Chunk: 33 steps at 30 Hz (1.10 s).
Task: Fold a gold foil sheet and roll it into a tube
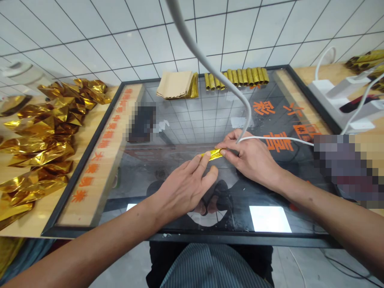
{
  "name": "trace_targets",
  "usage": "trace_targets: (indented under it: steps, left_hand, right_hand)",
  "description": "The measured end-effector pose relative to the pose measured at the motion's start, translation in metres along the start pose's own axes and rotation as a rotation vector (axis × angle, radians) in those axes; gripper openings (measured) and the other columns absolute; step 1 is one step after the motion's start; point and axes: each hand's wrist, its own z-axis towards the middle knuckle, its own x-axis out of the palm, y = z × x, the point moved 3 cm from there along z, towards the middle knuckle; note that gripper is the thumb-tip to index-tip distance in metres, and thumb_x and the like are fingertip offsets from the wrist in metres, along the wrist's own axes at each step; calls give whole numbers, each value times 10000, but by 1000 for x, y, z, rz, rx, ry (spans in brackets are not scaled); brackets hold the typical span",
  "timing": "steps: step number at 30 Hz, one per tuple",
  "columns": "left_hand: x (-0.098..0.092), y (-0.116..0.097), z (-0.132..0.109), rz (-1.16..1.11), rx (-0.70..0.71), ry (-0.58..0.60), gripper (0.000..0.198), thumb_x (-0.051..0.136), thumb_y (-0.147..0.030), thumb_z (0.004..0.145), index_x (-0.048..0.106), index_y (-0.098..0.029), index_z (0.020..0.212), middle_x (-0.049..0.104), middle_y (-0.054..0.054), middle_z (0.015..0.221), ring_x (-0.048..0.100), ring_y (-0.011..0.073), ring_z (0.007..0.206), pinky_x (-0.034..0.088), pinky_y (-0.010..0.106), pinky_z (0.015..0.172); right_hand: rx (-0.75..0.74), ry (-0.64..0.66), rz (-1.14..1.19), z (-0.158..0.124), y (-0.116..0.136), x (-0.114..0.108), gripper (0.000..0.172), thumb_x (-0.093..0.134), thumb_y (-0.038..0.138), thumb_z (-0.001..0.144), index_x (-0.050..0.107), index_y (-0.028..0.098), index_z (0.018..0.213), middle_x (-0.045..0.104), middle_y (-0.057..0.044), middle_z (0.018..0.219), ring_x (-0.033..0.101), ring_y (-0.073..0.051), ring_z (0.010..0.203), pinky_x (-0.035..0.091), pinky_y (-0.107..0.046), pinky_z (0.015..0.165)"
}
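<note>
Head view, gold foil piece (215, 155), long axis sideways, right hand (255, 159) pinching it, left hand (188, 182) touching, thumb apart, hold unclear

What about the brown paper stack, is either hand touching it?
No, the left hand and right hand are both at the gold piece, clearly apart from the brown paper stack.

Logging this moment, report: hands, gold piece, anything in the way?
Left hand on gold piece, left end. Right hand pinching right end. White cable crosses view over right hand.
</note>
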Motion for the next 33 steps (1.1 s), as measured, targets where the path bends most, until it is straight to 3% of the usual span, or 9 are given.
trace_targets:
  steps: [4,8,12,16,24,33]
  left_hand:
    - [1,-7,3,-16,-62,8,492,533,-478,1102,549,-104,1421,536,304,1584,510,434,1503,564,533,1094]
    - [1,-13,5,43,-89,-7,596,546,-589,1075,559,-98,1414,512,326,1597,552,459,1442,573,520,1034]
    - [1,-15,7,48,-103,-12,580,523,-603,1080,585,-115,1387,540,312,1576,570,450,1415,570,511,1005]
    - [0,-16,8,65,-99,-21,571,518,-585,1087,599,-96,1370,550,323,1559,587,453,1394,568,511,1001]
    - [-1,-17,8,65,-93,-18,556,490,-543,1105,595,-69,1376,506,362,1584,591,478,1392,585,513,972]
    - [-1,-16,8,52,-91,-53,548,498,-552,1096,617,-77,1344,555,367,1529,618,482,1375,617,508,943]
  right_hand:
    - [-9,0,-23,0,-1,0,267,620,227,1031,823,277,1197,721,-77,1138,685,-258,1019,539,-397,843]
    - [-63,15,-76,-5,7,-5,362,557,219,1059,737,230,1372,723,-117,1227,689,-285,1064,556,-436,901]
    - [-94,44,-211,-14,20,-14,557,435,48,995,664,208,1476,711,-151,1309,688,-285,1029,554,-448,891]
    - [-88,96,-383,-21,27,-16,673,432,-4,946,619,245,1543,695,-162,1314,672,-279,979,524,-430,833]
    - [-125,208,-660,-26,44,-10,591,511,83,1016,567,242,1582,693,-157,1271,611,-315,1045,465,-439,843]
    - [-145,210,-720,-27,47,-8,513,516,85,1026,600,165,1526,700,-147,1270,609,-300,1037,463,-451,934]
